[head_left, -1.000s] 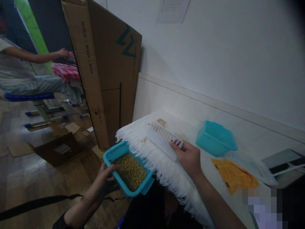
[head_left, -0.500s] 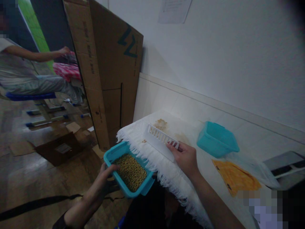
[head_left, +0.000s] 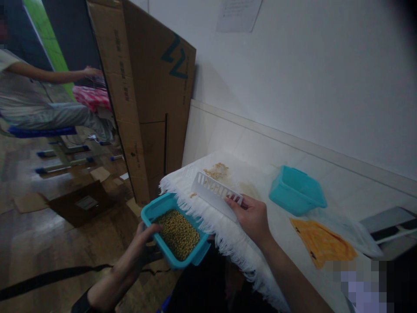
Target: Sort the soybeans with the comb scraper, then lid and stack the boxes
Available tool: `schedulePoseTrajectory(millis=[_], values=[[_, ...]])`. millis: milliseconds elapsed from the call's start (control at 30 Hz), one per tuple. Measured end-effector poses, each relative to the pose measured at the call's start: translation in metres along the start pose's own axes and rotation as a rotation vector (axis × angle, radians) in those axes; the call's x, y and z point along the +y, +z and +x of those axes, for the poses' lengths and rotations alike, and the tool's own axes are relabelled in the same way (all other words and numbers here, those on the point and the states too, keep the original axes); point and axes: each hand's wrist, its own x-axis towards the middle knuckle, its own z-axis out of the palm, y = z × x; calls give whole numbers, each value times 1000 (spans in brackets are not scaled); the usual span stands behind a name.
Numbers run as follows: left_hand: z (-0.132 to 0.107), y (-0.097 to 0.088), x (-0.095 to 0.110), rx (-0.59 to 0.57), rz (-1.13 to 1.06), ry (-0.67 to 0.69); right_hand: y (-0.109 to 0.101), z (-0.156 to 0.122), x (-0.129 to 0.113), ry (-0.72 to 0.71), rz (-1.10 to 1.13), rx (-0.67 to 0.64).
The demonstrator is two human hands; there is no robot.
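Observation:
My left hand [head_left: 145, 243] grips the near-left rim of a teal plastic tub [head_left: 156, 204], thumb over the edge, holding it just below the table's fringed edge. Inside the tub lie many small round yellow-green beans [head_left: 179, 234]. In my right hand [head_left: 252, 217] is a white slotted plastic strip [head_left: 215, 198], pinched at its right end and held low over the white fringed tablecloth [head_left: 224, 232]. A few beans [head_left: 193, 195] lie on the cloth by the strip's left end. Beyond it is a scatter of light brown bits [head_left: 217, 170].
A second teal tub [head_left: 296, 191] stands at the table's right, with an orange cloth [head_left: 322, 241] and a clear plastic bag [head_left: 348, 230] beside it. A tall cardboard box [head_left: 156, 95] rises at the left. Behind it, another person [head_left: 42, 91] sits on a stool.
My right hand has drawn the slotted strip slightly left toward the tub, and a few beans have shifted the same way. My left hand and the tub have barely moved.

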Motion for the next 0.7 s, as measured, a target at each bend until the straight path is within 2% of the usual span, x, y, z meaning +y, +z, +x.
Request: schedulePoseTrajectory(millis=[333,700], values=[[-5,1,3,-12,1,11,2,3,-1,1,2,15],[-3,4,3,34,-17,-9,8,0,-4,7,22,-33]])
